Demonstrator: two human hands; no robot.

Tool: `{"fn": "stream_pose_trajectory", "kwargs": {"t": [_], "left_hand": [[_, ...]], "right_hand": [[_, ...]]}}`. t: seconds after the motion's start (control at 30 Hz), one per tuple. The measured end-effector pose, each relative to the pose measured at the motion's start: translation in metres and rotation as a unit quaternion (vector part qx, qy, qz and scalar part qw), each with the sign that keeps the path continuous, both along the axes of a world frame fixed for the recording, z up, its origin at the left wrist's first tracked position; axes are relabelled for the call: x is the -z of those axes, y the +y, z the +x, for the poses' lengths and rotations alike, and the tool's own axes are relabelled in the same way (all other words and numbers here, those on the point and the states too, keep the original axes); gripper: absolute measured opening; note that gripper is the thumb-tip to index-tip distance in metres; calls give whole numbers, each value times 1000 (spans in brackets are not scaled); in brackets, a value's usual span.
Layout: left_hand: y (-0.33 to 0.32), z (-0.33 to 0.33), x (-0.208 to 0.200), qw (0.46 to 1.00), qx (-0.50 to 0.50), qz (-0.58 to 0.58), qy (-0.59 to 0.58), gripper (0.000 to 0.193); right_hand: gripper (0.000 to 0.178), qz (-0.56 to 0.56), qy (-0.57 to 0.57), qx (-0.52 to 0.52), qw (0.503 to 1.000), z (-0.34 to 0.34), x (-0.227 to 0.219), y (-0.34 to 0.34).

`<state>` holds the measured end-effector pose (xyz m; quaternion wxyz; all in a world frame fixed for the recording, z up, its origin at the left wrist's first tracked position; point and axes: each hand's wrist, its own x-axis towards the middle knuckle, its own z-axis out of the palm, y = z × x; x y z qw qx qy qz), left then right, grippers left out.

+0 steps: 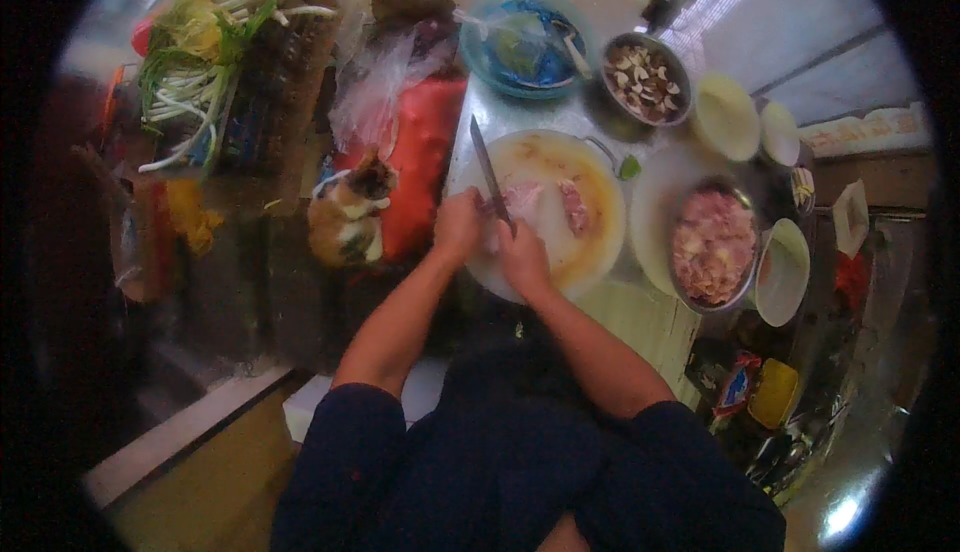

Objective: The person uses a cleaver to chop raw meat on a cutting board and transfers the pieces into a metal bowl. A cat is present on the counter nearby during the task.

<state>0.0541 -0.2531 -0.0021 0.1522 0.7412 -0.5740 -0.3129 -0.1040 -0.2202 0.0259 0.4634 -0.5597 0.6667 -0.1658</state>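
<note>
My right hand (523, 260) is closed round the handle of a long knife (487, 164), its blade slanting away to the upper left. Beneath the blade lies a pale pink piece of raw meat (522, 198) on a round cutting board (597, 247). At the board's left edge, the fingers of my left hand (459, 227) are curled against that piece, partly hidden by the hand and knife. A darker red strip of meat (573, 207) rests apart on the right half of the board.
Right of the board stands a metal bowl of cut meat (714, 247), beside pale bowls (782, 272). Behind are a pan of sliced mushrooms (645, 82) and a blue-green basin (480, 57). Leftward, a calico cat-like shape (350, 214) adjoins a red bag (425, 142); green onions (190, 102) lie farther left.
</note>
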Motion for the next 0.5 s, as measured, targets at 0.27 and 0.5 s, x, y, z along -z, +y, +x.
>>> {"fn": "stream_pose_trajectory", "kwargs": {"t": [0.27,0.5], "left_hand": [[15,-7,25,998,-55,7,-12,19],[27,-12,9,998,-59,-31,10,27]], "right_hand": [[43,56,12,-21,998,-60,-15,80],[53,11,-5,-45,999,-6,4,0]]}}
